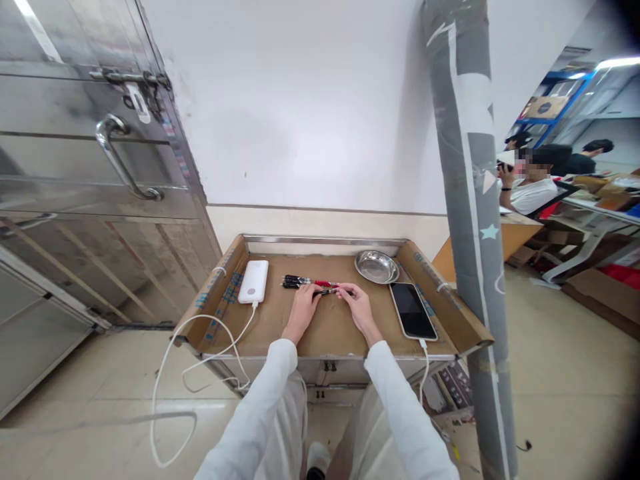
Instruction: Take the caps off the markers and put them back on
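A: Where's the slim black pen sitting?
B: It's spanning both hands, over the brown cardboard-lined desk; can't tell if it's touching. Left hand is gripping one end in its fingers, right hand is pinching the other.
A: Around it?
B: Black-and-red pens are lying just behind. Shiny round metal bowl and black-screened phone are sitting to the right, white rectangular power bank to the left.

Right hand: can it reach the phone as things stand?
Likely yes: the phone lies just right of the right hand, with only bare cardboard between. The hand seems occupied with a pen, so it might have to let go first.
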Motion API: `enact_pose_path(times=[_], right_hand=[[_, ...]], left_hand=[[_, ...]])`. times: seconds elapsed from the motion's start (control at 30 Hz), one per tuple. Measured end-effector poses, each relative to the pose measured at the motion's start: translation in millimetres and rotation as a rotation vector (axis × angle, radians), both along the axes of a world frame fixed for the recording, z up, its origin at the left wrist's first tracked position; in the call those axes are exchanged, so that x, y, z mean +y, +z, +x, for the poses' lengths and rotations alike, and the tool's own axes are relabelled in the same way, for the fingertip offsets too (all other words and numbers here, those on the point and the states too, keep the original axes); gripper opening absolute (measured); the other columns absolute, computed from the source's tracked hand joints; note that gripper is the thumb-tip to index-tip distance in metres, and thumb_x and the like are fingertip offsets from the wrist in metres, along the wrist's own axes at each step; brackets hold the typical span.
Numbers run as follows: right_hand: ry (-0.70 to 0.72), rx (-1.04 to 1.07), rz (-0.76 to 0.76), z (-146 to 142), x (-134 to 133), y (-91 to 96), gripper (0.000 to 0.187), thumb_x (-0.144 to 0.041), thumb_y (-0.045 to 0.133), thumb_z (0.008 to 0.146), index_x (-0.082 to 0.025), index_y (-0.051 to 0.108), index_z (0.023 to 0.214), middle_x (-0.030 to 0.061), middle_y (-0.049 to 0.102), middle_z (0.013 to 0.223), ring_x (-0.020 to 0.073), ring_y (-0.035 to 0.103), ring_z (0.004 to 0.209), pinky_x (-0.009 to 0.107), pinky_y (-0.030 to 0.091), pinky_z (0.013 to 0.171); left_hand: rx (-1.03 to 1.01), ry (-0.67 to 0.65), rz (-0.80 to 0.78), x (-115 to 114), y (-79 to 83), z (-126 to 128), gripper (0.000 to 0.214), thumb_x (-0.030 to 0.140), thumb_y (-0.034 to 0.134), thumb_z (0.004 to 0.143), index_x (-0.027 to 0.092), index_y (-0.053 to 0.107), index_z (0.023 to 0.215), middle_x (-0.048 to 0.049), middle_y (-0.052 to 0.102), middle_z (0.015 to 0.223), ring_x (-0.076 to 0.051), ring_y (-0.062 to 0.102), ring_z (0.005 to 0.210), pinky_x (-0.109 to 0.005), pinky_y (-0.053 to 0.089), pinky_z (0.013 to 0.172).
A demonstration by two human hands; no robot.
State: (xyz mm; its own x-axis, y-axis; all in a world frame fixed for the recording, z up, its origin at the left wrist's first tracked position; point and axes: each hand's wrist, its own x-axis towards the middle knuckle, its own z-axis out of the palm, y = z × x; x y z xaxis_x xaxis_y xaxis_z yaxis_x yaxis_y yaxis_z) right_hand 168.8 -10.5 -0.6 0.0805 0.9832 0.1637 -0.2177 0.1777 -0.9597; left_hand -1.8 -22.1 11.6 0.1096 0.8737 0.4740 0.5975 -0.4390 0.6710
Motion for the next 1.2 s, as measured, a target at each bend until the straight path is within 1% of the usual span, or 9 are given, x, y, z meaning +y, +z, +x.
enact_pose_path(times=[0.13,0.3,0.43,0.6,0.73,0.83,0.97,1.1,1.2], right_hand=[[-0.017,-0.139,0.043,-1.8,-1.5,-1.4,0.032,-0.046,0.072,0.068,-0.019,0.068,0.085,0.0051,0.069,0.086,0.0163,0.062,0.074,0.030,0.050,0.070],[0.016,-0.304,0.119,-6.1,-3.5,-0.8,0.023,-0.041,0.068,0.072,-0.021,0.069,0.083,0.0046,0.070,0.086,0.0190,0.063,0.083,0.033,0.047,0.080],[0.081,-0.374,0.127,-6.0,-6.3,0.0,0.020,-0.036,0.064,0.074,-0.022,0.069,0.087,0.0043,0.070,0.091,0.0195,0.062,0.085,0.033,0.047,0.078],[0.114,-0.569,0.198,-3.9,-11.8,1.2,0.021,-0.026,0.054,0.079,-0.025,0.070,0.094,0.0028,0.069,0.094,0.0178,0.059,0.084,0.032,0.045,0.078],[0.060,-0.704,0.296,-4.4,-14.4,2.6,0.025,-0.019,0.050,0.082,-0.025,0.068,0.097,0.0042,0.066,0.097,0.0198,0.056,0.094,0.035,0.044,0.083],[-0.039,-0.829,0.363,-5.7,-14.2,0.2,0.022,-0.018,0.049,0.084,-0.023,0.066,0.097,0.0068,0.062,0.100,0.0215,0.053,0.097,0.038,0.042,0.087],[-0.149,-0.989,0.365,-7.1,-13.6,-6.0,0.018,-0.021,0.047,0.088,-0.021,0.064,0.094,0.0078,0.057,0.095,0.0223,0.051,0.094,0.038,0.042,0.086],[-0.195,-1.084,0.366,-7.6,-15.4,-6.5,0.020,-0.022,0.043,0.091,-0.021,0.062,0.096,0.0085,0.056,0.095,0.0228,0.051,0.092,0.037,0.042,0.084],[-0.223,-1.126,0.377,-8.1,-17.7,-3.2,0.022,-0.019,0.040,0.091,-0.020,0.060,0.099,0.0093,0.056,0.097,0.0230,0.051,0.092,0.037,0.042,0.084]], left_hand=[[0.175,0.014,0.120,-14.1,3.0,5.4,0.019,0.022,0.045,0.091,0.020,0.057,0.106,-0.0080,0.059,0.107,-0.022,0.054,0.106,-0.042,0.043,0.094],[0.284,-0.133,0.039,-23.2,-2.5,14.0,0.015,0.028,0.053,0.088,0.019,0.057,0.099,-0.0072,0.057,0.099,-0.022,0.055,0.094,-0.039,0.047,0.087],[0.264,-0.090,0.002,-18.2,-8.1,17.1,0.010,0.021,0.047,0.090,0.019,0.057,0.091,-0.0058,0.055,0.094,-0.021,0.055,0.093,-0.038,0.046,0.087],[0.214,0.012,-0.024,-13.9,-12.9,11.2,0.012,0.018,0.043,0.092,0.019,0.054,0.092,-0.0058,0.055,0.094,-0.020,0.054,0.094,-0.039,0.046,0.088],[0.187,0.032,-0.011,-9.9,-16.7,8.8,0.016,0.016,0.041,0.092,0.017,0.055,0.100,-0.0082,0.055,0.098,-0.021,0.055,0.099,-0.041,0.045,0.090],[0.137,0.018,0.014,-8.6,-15.9,8.4,0.021,0.017,0.039,0.093,0.018,0.056,0.105,-0.0097,0.055,0.103,-0.021,0.055,0.099,-0.040,0.045,0.090],[0.072,-0.001,-0.001,-8.7,-10.8,6.7,0.018,0.017,0.042,0.092,0.020,0.058,0.099,-0.0071,0.059,0.098,-0.020,0.056,0.097,-0.039,0.045,0.090],[-0.016,-0.051,-0.101,-6.4,-9.4,5.5,0.010,0.017,0.049,0.088,0.020,0.057,0.093,-0.0036,0.064,0.091,-0.019,0.060,0.089,-0.035,0.046,0.085],[0.011,-0.058,-0.121,-4.9,-9.4,6.4,0.010,0.017,0.049,0.088,0.021,0.057,0.092,-0.0031,0.065,0.090,-0.018,0.060,0.086,-0.033,0.046,0.082]])
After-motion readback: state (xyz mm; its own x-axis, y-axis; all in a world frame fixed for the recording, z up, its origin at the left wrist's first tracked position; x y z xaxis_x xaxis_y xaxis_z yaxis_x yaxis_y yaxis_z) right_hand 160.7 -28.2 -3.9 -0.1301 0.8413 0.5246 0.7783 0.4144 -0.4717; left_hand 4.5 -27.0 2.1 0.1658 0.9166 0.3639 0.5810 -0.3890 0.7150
